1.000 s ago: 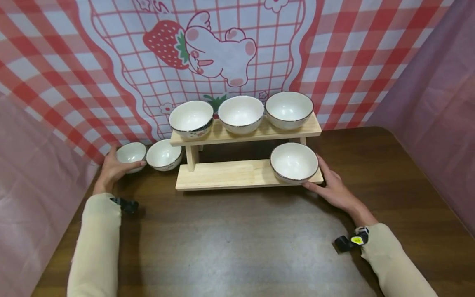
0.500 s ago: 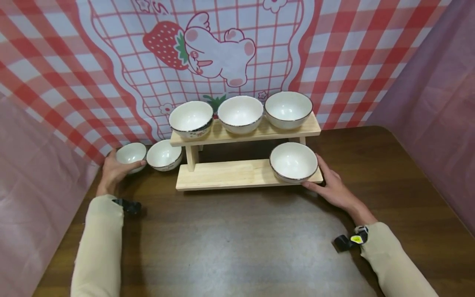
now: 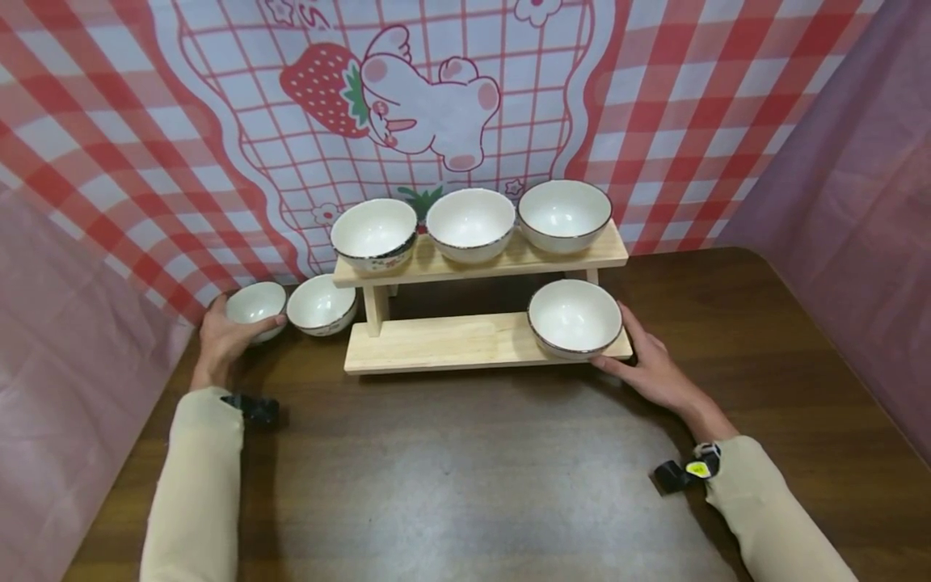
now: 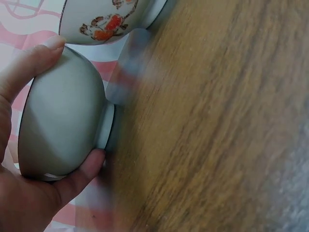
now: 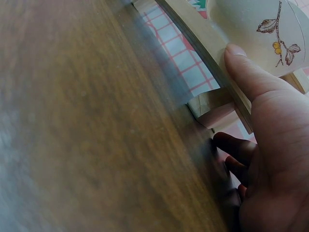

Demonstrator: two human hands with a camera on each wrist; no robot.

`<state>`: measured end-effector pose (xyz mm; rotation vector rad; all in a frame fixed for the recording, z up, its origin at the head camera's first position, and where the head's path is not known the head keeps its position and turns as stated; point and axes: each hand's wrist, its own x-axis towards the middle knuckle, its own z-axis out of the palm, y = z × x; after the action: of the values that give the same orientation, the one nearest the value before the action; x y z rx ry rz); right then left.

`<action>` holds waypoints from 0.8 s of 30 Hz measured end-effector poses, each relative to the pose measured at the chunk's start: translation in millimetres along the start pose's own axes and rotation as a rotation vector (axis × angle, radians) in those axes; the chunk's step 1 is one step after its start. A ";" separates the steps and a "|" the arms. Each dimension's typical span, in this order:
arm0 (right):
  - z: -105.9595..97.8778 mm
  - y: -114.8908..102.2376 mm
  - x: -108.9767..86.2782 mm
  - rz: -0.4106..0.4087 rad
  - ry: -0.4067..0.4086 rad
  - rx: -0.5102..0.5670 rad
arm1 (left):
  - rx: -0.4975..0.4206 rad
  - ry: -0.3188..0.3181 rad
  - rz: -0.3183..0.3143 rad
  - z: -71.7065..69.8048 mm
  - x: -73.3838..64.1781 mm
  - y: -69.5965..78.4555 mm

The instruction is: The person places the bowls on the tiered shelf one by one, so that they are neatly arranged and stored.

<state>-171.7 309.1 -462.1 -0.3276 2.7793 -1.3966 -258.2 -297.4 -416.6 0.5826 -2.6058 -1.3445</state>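
At the far left of the table, my left hand holds a small white bowl, thumb on its near right side. In the left wrist view, that bowl shows a plain outside, with a finger by its foot. A second bowl, with red flowers outside, stands close beside it. My right hand grips a larger dark-rimmed bowl at the right end of the lower shelf. In the right wrist view, the thumb presses this bowl below its berry twig, while other fingers hang below the shelf edge.
A two-step wooden rack stands at the back of the brown table. Its upper step carries a left bowl, a middle bowl and a right bowl. Behind hangs a red checked cloth.
My left forearm has shifted slightly to the right, while the left hand stays on the small bowl. The right hand and its bowl have hardly moved.
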 end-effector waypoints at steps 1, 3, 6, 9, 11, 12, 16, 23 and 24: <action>0.1 -0.1 0.0 0.001 0.000 -0.001 | -0.006 0.005 0.002 -0.2 -0.8 -0.3; 0.3 0.0 0.0 -0.001 0.001 0.000 | -0.007 0.015 0.010 -0.9 -2.5 -0.9; 0.1 0.1 -0.4 0.001 0.000 -0.003 | -0.018 0.022 0.015 -2.9 -4.7 -0.7; -0.3 0.0 -1.2 0.004 0.000 -0.002 | -0.012 0.019 0.018 -5.5 -6.2 0.1; -0.7 -0.4 -1.7 0.005 -0.001 0.001 | -0.006 0.018 0.018 -7.0 -7.1 0.6; -0.7 -0.5 -1.9 0.003 0.000 0.001 | 0.002 0.020 0.021 -7.9 -7.7 0.8; -0.5 -0.5 -2.0 -0.004 0.006 -0.002 | -0.019 0.018 0.011 -10.8 -11.7 2.8; 0.7 -0.2 -1.0 -0.012 0.011 -0.003 | -0.061 0.004 -0.027 -19.6 -20.9 6.6; 0.8 -0.2 -0.8 -0.015 0.013 -0.004 | -0.041 0.013 -0.021 -22.0 -22.5 6.5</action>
<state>-170.8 308.6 -462.5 -0.3420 2.7958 -1.4014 -232.6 -301.4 -397.5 0.6117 -2.5624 -1.3924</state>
